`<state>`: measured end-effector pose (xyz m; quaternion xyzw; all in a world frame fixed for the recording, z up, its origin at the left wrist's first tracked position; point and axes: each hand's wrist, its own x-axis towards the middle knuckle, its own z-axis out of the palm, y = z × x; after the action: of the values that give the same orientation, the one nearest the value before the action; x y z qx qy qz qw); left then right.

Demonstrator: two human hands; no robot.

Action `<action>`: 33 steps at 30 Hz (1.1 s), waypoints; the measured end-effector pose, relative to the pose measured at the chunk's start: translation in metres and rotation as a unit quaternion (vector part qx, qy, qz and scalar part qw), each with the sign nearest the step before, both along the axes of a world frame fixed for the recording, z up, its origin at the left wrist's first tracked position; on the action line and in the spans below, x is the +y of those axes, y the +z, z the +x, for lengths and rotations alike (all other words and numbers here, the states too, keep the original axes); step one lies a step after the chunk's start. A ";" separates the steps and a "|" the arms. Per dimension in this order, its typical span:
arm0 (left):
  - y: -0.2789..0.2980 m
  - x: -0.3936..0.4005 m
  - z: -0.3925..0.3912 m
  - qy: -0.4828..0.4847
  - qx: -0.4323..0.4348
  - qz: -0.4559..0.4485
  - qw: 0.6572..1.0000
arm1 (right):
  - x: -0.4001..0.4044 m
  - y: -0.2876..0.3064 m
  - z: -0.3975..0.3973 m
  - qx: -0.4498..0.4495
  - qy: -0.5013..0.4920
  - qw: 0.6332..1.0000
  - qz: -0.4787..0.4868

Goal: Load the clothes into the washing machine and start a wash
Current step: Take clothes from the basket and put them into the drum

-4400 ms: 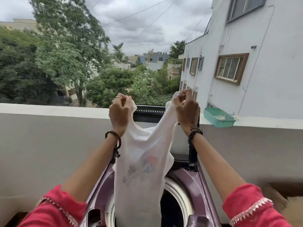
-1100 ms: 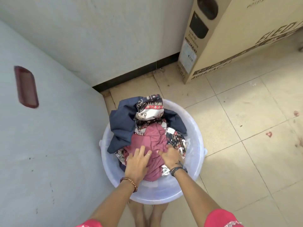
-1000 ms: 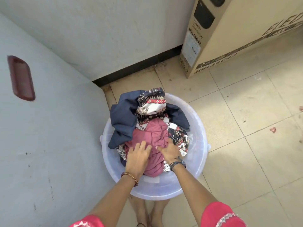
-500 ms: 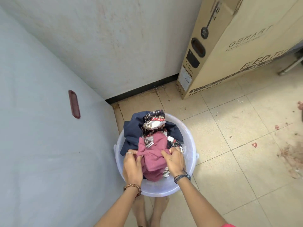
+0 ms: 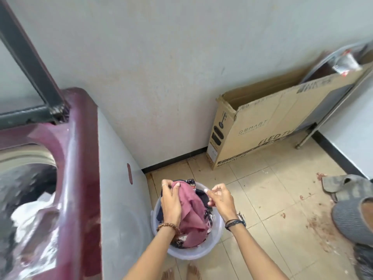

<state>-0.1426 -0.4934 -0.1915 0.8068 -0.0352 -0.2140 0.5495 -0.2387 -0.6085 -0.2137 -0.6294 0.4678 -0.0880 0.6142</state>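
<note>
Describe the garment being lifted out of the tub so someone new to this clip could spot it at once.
Start at the maroon-topped washing machine on the left; on the floor beside it stands a pale plastic tub of laundry. The garment is the plain dusty-pink cloth on top, gripped by the left hand. The clothes under it are dark navy or patterned.

One washing machine (image 5: 84,178) stands left of the two hands (image 5: 171,201), one bucket (image 5: 189,253) sits beneath them, and one cardboard box (image 5: 262,126) leans beyond. One pink garment (image 5: 191,215) hangs from the left hand's grip. Each wrist wears one bracelet (image 5: 168,226).
</note>
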 end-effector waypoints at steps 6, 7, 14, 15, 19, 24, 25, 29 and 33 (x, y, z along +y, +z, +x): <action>0.085 -0.009 0.011 -0.043 0.138 -0.047 0.988 | 0.021 0.087 0.013 -0.047 0.170 0.984 -0.033; 0.097 -0.009 0.015 -0.052 0.144 -0.049 0.987 | 0.023 0.095 0.014 -0.055 0.193 0.979 -0.044; 0.217 0.017 0.051 -0.244 0.137 -0.084 0.956 | 0.036 0.178 0.026 -0.076 0.266 0.951 -0.138; 0.235 0.022 0.055 -0.279 0.113 -0.053 0.952 | 0.036 0.189 0.029 -0.092 0.260 0.949 -0.152; 0.293 0.049 0.076 -0.336 -0.025 0.059 0.940 | 0.032 0.240 0.047 -0.137 0.274 0.932 -0.193; 0.337 0.094 0.104 -0.317 -0.222 0.120 0.914 | 0.041 0.291 0.083 -0.198 0.296 0.912 -0.202; 0.343 0.102 0.108 -0.296 -0.234 0.122 0.918 | 0.046 0.298 0.090 -0.210 0.297 0.909 -0.202; 0.367 0.126 0.119 -0.183 -0.098 -0.061 0.976 | 0.075 0.324 0.114 -0.230 0.330 0.885 -0.234; 0.395 0.148 0.126 -0.069 -0.040 -0.232 0.969 | 0.104 0.344 0.135 -0.266 0.358 0.852 -0.275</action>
<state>-0.0166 -0.3452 0.2032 0.6609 -0.1612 -0.2053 0.7036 -0.1040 -0.5040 0.1299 -0.8493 -0.0147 -0.1509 0.5057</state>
